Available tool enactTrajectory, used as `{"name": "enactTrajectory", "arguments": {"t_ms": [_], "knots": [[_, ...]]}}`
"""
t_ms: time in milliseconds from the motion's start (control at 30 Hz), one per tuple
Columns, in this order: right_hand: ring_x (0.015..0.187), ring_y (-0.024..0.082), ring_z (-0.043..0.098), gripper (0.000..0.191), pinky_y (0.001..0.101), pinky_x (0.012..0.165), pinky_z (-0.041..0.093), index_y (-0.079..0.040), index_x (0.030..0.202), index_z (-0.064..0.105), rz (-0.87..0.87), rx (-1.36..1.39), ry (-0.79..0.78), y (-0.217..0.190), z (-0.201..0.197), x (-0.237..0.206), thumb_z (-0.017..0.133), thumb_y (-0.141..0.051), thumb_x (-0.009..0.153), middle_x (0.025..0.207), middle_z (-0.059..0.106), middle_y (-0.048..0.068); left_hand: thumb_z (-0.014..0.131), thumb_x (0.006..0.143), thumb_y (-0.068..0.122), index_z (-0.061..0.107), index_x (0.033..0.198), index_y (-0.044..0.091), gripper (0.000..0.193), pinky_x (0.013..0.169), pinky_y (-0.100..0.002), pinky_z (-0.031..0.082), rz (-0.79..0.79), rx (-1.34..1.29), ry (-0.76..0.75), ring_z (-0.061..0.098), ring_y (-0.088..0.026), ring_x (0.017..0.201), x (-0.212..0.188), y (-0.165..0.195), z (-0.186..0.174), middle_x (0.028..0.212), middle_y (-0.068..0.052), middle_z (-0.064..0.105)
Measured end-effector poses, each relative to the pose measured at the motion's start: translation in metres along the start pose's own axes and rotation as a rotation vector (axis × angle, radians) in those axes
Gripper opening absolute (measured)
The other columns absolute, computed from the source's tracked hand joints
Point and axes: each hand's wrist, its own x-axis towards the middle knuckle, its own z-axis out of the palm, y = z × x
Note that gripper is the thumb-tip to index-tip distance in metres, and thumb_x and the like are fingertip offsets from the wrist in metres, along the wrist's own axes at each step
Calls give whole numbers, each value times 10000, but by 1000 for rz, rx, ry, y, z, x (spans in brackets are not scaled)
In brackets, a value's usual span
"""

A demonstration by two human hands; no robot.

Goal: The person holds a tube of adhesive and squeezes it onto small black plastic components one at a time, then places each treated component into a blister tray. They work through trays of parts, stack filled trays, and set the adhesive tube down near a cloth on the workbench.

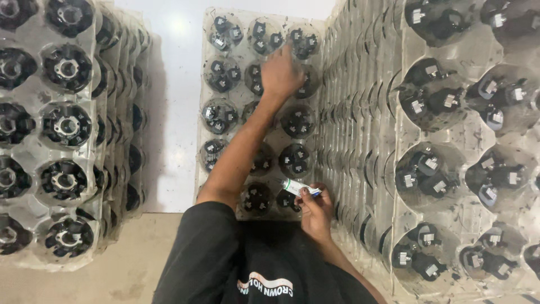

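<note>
Small black round plastic parts (296, 160) fill the clear moulded tray (205, 121); the left hand (281, 73), fingers curled, reaches one in the far row, while the right hand (315, 211) grips a white-green tube (299, 187) nearby.

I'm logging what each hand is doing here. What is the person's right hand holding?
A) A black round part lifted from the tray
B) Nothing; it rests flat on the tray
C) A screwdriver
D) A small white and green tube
D: the right hand grips a small white and green tube at the near edge of the clear tray, while the left hand reaches to the far pockets.
</note>
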Motion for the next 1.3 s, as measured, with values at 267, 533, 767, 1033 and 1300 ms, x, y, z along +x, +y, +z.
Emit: {"name": "enactTrajectory", "arguments": {"t_ms": [267, 533, 767, 1033, 1300], "knots": [[777, 198, 648, 236, 349, 652, 516, -82, 1080, 594, -18, -82, 84, 3, -6, -1, 740, -58, 896, 968, 701, 93, 702, 810, 148, 517, 1162, 13, 420, 771, -495, 585, -125, 94, -119, 733, -397, 866, 64, 18, 37, 919, -211, 742], [766, 185, 647, 233, 338, 645, 504, -81, 1102, 607, -44, -68, 118, 6, -1, -3, 740, -72, 911, 957, 698, 83, 875, 658, 250, 482, 1216, -5, 729, 788, -456, 583, -220, 8, -179, 724, -360, 904, 71, 19, 26, 938, -176, 736], [807, 181, 655, 231, 340, 715, 529, -78, 1126, 613, -90, -14, 121, 4, 13, 1, 717, -40, 924, 963, 701, 85, 870, 716, 200, 707, 1200, 40, 534, 736, -336, 599, -339, -728, -27, 732, -200, 826, 30, -11, 15, 947, -76, 728], [865, 185, 655, 214, 343, 788, 538, -67, 1154, 611, -247, -13, 119, -7, 54, -2, 703, -54, 962, 1019, 696, 96, 734, 804, -73, 631, 1337, -30, 545, 735, -277, 610, -511, -1447, -404, 735, -172, 838, -142, -64, -84, 1010, -121, 754], [933, 208, 668, 292, 365, 853, 559, -55, 1192, 551, -432, -62, -67, -19, 92, -36, 695, 44, 958, 1052, 680, 121, 887, 726, -120, 702, 1273, -33, 585, 640, -213, 530, -435, -1083, -283, 611, -72, 718, -236, -41, -181, 988, -105, 692]]}}
